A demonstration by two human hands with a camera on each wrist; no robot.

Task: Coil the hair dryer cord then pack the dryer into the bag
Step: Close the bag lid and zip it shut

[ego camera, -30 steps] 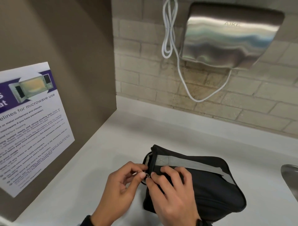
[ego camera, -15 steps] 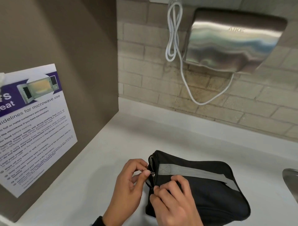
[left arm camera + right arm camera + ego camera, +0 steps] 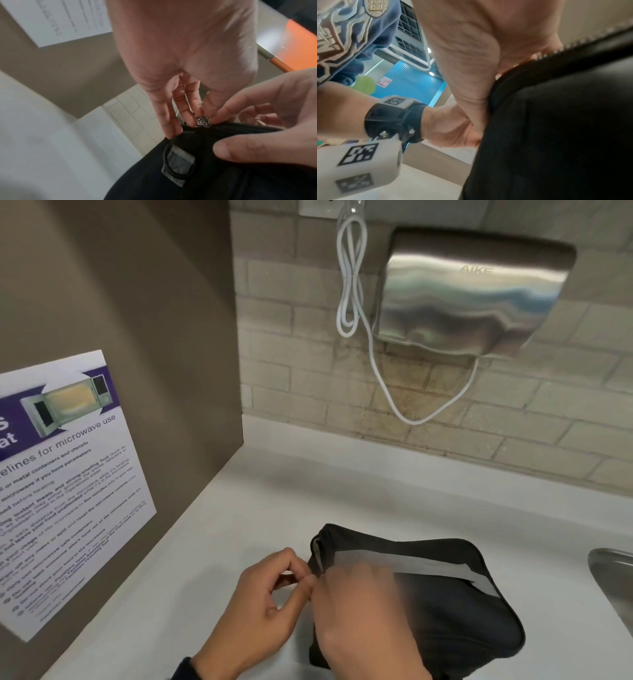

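A black bag (image 3: 462,611) with a grey strap (image 3: 411,565) lies on the white counter (image 3: 239,525). The hair dryer and its cord are not visible. My left hand (image 3: 305,580) is at the bag's left end and pinches the metal zipper pull (image 3: 203,121) between thumb and fingers. My right hand (image 3: 342,594), blurred in the head view, lies over the bag's left part. In the left wrist view its thumb (image 3: 240,150) and fingers hold the bag's top edge beside the pull. The right wrist view shows zipper teeth (image 3: 583,44) along the bag (image 3: 565,121).
A steel hand dryer (image 3: 472,292) with a looped white cord (image 3: 349,285) hangs on the brick wall behind. A brown panel with a microwave poster (image 3: 65,481) walls off the left. A metal sink rim (image 3: 613,580) is at the right edge.
My right hand has shifted over the bag's left end and is now blurred with motion. My left hand keeps its pinch on the zipper pull. The bag has stayed put.
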